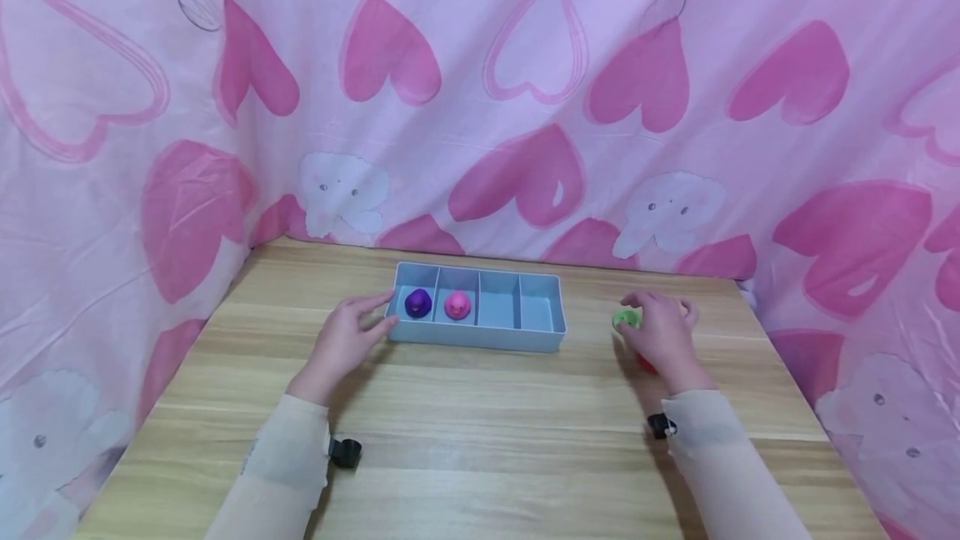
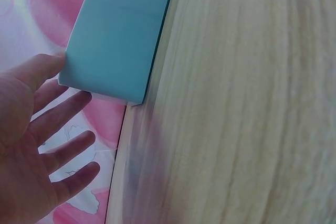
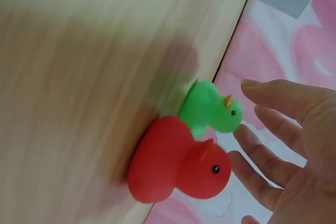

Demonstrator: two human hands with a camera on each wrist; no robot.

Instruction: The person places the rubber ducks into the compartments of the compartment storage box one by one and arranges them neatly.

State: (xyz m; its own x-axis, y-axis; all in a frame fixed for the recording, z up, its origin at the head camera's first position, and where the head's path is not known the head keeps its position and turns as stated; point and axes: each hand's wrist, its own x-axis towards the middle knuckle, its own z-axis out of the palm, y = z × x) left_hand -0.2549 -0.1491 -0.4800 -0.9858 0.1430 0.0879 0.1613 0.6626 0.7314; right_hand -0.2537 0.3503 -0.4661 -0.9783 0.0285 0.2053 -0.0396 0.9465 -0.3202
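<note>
My left hand is at the left end of a blue-grey divided box, its thumb and fingertips at the corner. In the left wrist view the fingers are spread and nearly straight. A purple duck and a pink duck sit in the two left compartments. On the right, my right hand hovers over a green toy duck and a red toy duck, holding neither. Its thumb and fingers are apart, close to the green duck's head. The hand mostly hides the red duck in the head view.
The wooden table ends at a pink heart-patterned curtain behind and at both sides. The box's two right compartments hold nothing. A small black wrist device sits at the left sleeve, another at the right.
</note>
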